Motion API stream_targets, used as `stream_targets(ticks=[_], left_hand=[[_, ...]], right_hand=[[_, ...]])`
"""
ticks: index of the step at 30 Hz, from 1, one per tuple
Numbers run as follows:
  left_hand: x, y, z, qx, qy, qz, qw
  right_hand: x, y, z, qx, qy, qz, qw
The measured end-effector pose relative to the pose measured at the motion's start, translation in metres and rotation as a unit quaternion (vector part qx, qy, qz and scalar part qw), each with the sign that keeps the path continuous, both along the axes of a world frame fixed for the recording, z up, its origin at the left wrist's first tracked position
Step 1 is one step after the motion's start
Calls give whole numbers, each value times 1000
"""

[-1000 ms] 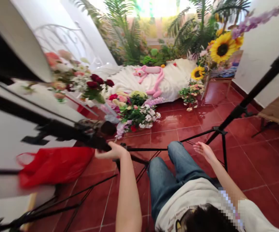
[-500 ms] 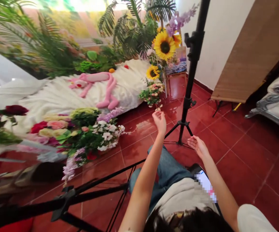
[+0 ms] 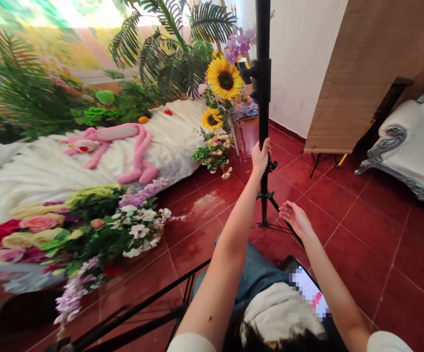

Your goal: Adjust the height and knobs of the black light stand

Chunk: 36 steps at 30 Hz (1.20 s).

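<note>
A black stand pole [image 3: 263, 107] rises from a spread-leg base in front of me. My left hand [image 3: 261, 156] is wrapped round the pole, just above a small clamp knob. Lower and to the right, my right hand [image 3: 295, 218] hangs near the stand's legs, its fingers apart and slightly curled, holding nothing. A phone with a lit, partly blurred screen [image 3: 310, 293] rests by my waist, beside my right forearm.
Flowers [image 3: 138, 230] and a pink plush toy [image 3: 120, 132] on white cloth [image 3: 182, 127] lie left. Sunflowers [image 3: 225, 79] stand behind the pole. Another black stand's legs [image 3: 142, 305] cross lower left. A white sofa [image 3: 413, 142] is at right.
My left hand has moved right and closed round the pole. My right hand remains apart from it, fingers still spread. The view has turned slightly to the right.
</note>
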<state>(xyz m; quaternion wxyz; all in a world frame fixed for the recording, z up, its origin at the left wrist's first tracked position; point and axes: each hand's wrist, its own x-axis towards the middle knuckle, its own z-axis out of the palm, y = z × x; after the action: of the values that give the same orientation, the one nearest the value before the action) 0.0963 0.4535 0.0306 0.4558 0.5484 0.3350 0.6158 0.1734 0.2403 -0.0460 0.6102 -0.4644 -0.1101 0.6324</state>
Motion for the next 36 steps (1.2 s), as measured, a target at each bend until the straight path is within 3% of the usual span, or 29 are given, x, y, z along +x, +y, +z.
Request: stream_targets(ticks=[4,8,11,18,23,27,30,32,34,36], left_hand=[[-2,-3,3,-31,2,5,1000],[-5,-2,5,-27,11,-18,999],[-7,-2,5,-21,14,-15,1000],[-7,1,1,0,3,-23,1000],[-6,-3,5,-6,-4,-17,1000],[-5,-4,7,-14,9,2,1000],[-5,-3,4,-2,17,5,1000],[-5,-2,2,6,22,0,1000],[-6,-1,0,7,27,-4,1000],[-6,-1,-1,2,31,-4,1000]], right_hand=[[-5,37,27,10,114,43,993],[-5,78,57,62,270,118,954],[-7,102,71,100,304,132,938],[-13,117,73,159,378,101,906],[-5,119,80,138,357,90,919],[-5,127,81,118,208,88,967],[-6,128,74,103,-68,93,988],[-2,125,68,125,-305,80,941],[6,120,64,169,-504,38,846],[14,116,62,204,-606,-13,768]])
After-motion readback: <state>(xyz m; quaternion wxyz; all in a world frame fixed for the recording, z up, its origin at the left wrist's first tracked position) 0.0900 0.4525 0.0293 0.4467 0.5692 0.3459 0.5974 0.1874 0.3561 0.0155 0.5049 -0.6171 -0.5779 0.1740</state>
